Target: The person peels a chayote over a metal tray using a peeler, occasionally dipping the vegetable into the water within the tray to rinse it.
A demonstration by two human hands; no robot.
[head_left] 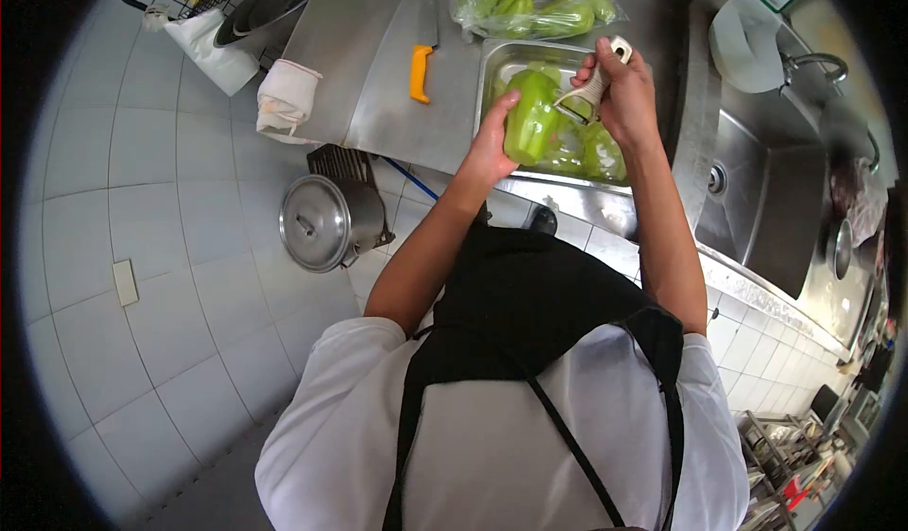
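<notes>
- Left hand (492, 143) grips 1 chayote (532, 120) above the tray (480, 75).
- Right hand (626, 91) is closed round a peeler (593, 90), its blade close by the chayote.
- Farther off I see a knife (420, 75) on the desk (383, 68) and bagged chayotes (544, 18) behind the tray.

Steel counter (383, 87) | orange-handled knife (420, 73) | bagged green vegetables (514, 13) | metal tray (483, 82) (just beside them)
</notes>
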